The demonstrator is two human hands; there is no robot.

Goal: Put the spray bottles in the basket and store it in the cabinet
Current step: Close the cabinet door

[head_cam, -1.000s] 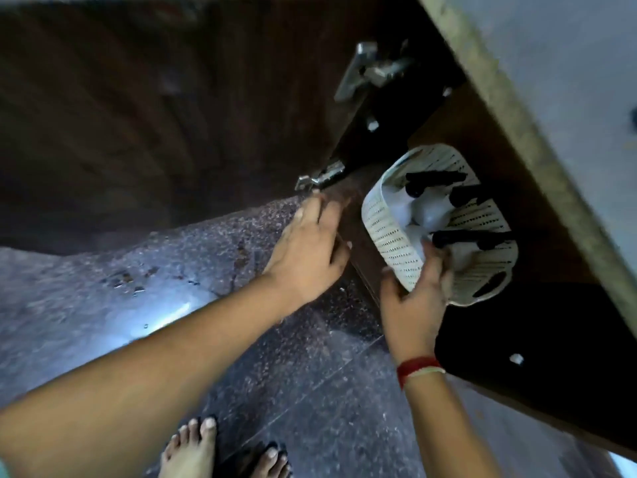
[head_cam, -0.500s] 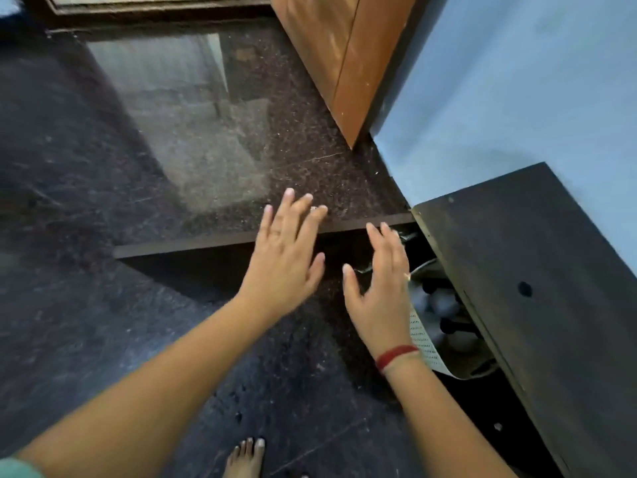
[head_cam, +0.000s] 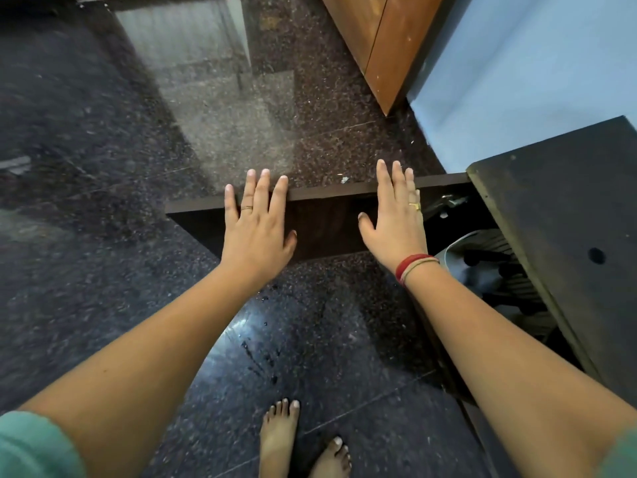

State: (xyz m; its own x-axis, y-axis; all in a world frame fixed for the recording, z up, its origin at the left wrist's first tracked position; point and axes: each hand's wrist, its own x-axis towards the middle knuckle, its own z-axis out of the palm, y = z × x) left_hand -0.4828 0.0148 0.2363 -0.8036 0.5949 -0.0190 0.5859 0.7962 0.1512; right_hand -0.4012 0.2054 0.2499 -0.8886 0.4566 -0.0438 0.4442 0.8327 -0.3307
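Observation:
The white perforated basket point(head_cam: 458, 244) sits inside the low dark cabinet point(head_cam: 558, 215), under its top panel, mostly hidden. Black spray bottle heads point(head_cam: 482, 258) show inside it. The dark cabinet door point(head_cam: 324, 219) stands open, swung out over the floor. My left hand point(head_cam: 256, 222) lies flat with spread fingers over the door's top edge. My right hand point(head_cam: 396, 219) is flat and spread against the door nearer the hinge point(head_cam: 448, 203). Neither hand holds anything.
Dark speckled granite floor point(head_cam: 206, 132) with a bright reflection stretches ahead. A brown wooden panel point(head_cam: 375, 46) stands at the back by the pale blue wall point(head_cam: 517, 81). My bare feet point(head_cam: 300, 443) are below, close to the cabinet front.
My right hand has let go of the basket, which now rests inside the cabinet. The view has risen from inside the cabinet to above it. Both hands have come up onto the open door.

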